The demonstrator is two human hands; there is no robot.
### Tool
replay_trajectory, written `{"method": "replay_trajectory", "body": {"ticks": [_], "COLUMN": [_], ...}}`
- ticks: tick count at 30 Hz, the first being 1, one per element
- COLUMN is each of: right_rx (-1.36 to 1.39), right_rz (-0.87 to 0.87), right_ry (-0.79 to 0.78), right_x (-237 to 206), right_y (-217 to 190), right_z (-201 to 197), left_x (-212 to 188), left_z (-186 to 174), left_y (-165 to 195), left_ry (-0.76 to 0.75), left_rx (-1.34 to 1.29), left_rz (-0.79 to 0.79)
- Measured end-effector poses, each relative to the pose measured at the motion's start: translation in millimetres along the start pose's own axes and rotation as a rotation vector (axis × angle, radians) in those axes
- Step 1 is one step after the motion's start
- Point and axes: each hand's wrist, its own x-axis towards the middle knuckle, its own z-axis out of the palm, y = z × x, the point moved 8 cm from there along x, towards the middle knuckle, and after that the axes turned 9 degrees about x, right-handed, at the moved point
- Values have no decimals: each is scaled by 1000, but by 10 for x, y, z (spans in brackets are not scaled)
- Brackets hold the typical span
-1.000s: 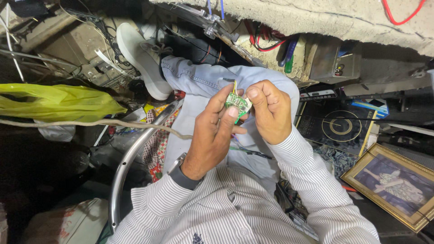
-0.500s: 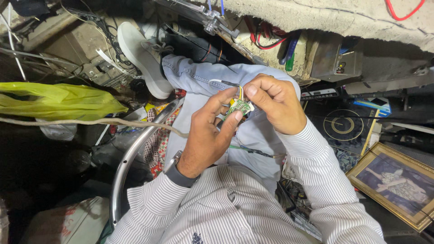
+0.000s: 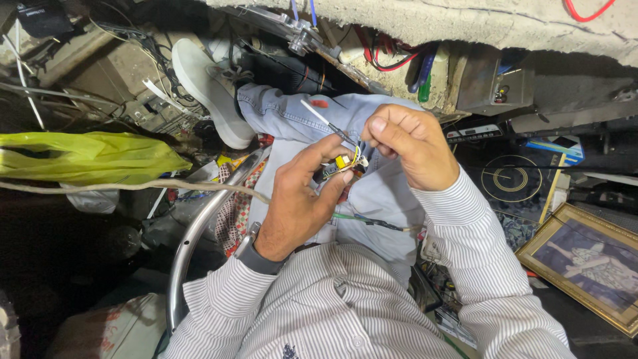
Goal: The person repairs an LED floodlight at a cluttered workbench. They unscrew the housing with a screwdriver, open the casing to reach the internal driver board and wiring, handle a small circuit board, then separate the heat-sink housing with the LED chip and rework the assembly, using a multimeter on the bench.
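A yellow-green plastic bag (image 3: 86, 156) lies at left, a framed picture (image 3: 588, 266) low right. Over the lap, the left hand (image 3: 299, 199) pinches a small circuit board (image 3: 340, 166); the right hand (image 3: 409, 143), fingers closed, holds a thin tool (image 3: 325, 123) to it.

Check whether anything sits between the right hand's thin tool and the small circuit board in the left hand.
Nothing visible does. The left hand pinches the small circuit board by its edge above the lap, and the thin tool in the right hand comes down from the upper left straight to the board's top; the exact contact point is too small to see.
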Motion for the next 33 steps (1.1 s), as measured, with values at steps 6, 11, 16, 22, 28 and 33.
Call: {"method": "replay_trajectory", "body": {"ticks": [6, 11, 16, 22, 28, 33], "right_rx": [-123, 77, 342, 349, 284, 310], "right_rz": [-12, 84, 118, 63, 20, 2], "right_ry": [-167, -102, -42, -15, 54, 49], "right_x": [-17, 22, 23, 24, 2, -2], "right_y": [-58, 3, 72, 78, 124, 161], "right_z": [186, 134, 69, -5, -126, -140], "left_x": [29, 58, 48, 48, -34, -49], "left_z": [27, 50, 47, 72, 236, 296], "left_y": [121, 144, 39, -79, -256, -288], "left_ry": [-96, -182, -212, -289, -344, -354], "left_rx": [137, 167, 33, -47, -470, -502], "left_rz": [35, -2, -102, -125, -295, -274]}}
